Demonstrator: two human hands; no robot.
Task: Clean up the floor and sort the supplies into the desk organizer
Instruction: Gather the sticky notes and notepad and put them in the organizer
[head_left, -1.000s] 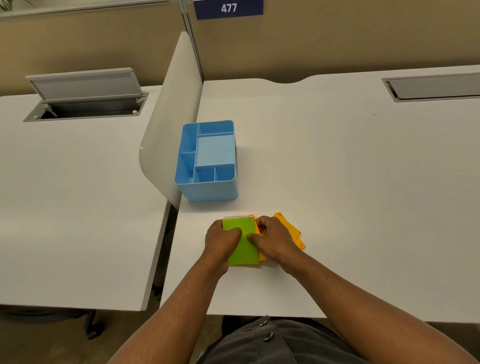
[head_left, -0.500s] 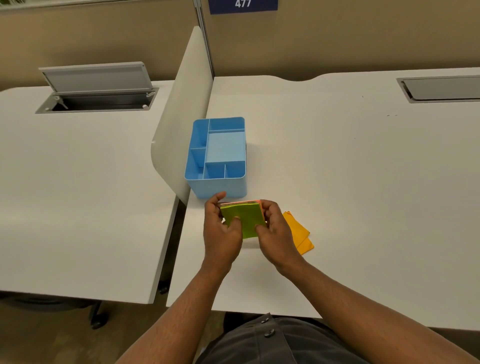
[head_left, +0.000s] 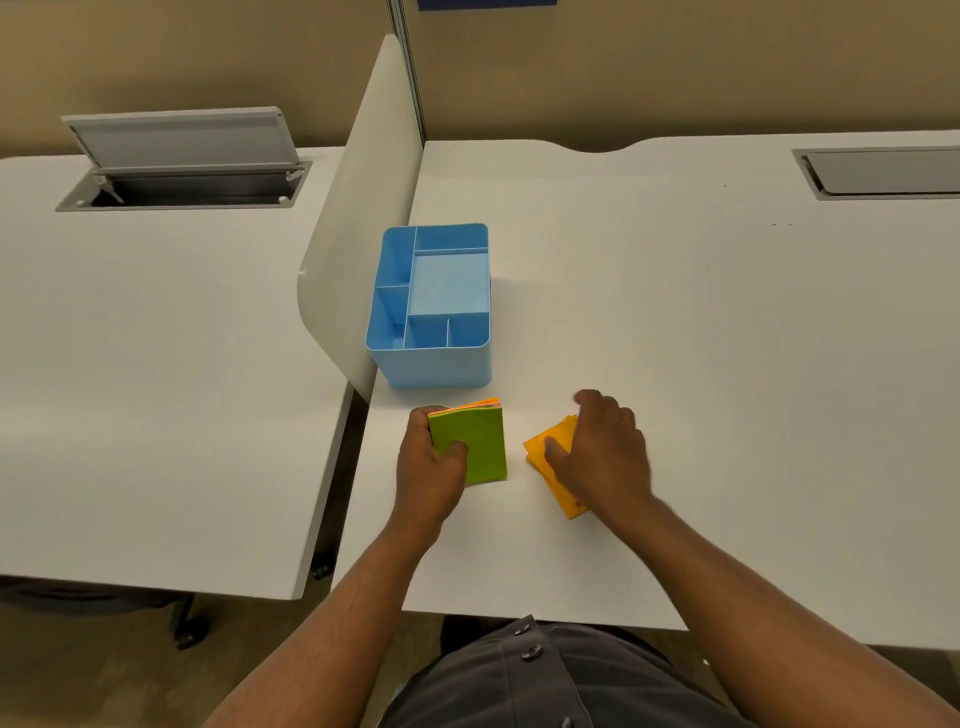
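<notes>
Head view, what is sitting on the big white tabletop (head_left: 675, 364)?

— A white divider panel (head_left: 358, 234) is standing along its left edge. A blue desk organizer (head_left: 431, 364) is sitting right beside that panel, with its little boxes showing open on top.

— What is the left hand (head_left: 428, 475) doing?

— It is gripping a stack of sticky notes (head_left: 475, 444) with a green sheet on top, near the front edge, just in front of the organizer. The thumb is pressing on the green sheet, and the fingers are curling round the left side.

— And the right hand (head_left: 605, 457)?

— It is lying over some orange sticky notes (head_left: 558, 444) on the tabletop, a bit to the right of the green stack. The thumb is touching them, but I cannot tell if the fingers are pinching them.
</notes>
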